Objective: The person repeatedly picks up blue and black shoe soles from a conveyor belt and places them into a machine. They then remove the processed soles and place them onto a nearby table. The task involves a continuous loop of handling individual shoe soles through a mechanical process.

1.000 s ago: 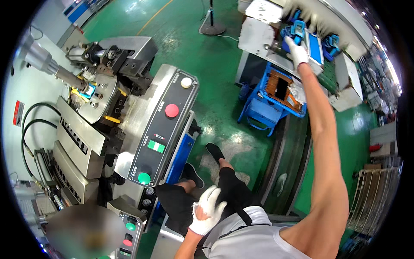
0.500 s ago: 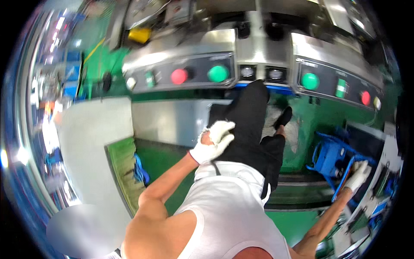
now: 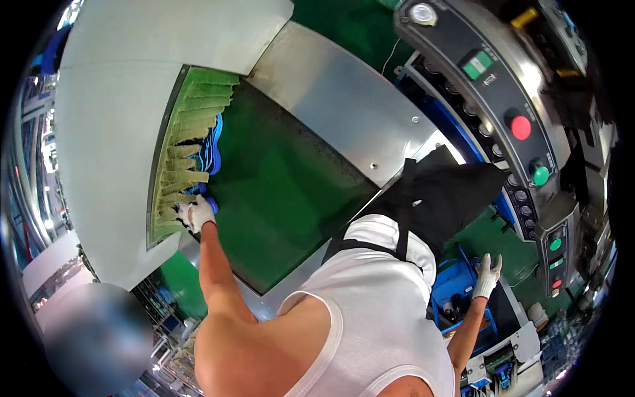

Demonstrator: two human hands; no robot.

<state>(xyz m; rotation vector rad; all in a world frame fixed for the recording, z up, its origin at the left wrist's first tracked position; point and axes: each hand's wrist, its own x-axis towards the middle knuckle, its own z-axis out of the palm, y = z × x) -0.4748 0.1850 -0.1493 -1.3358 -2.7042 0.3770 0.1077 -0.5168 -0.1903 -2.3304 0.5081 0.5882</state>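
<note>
Left hand, gloved, is at the green strip curtain; fingertips partly hidden, so whether it grips anything cannot be determined. Blue parts lie along the curtain just beyond this hand, the nearest beside its fingers. Right hand, gloved, fingers apart, hangs beside a blue cart.

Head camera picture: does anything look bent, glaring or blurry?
In the head view, the outer edge of the steel panel bows; glare whitens the metal casing of the control panel; a round patch lower left is blurred; the left hand looks fairly sharp.
</note>
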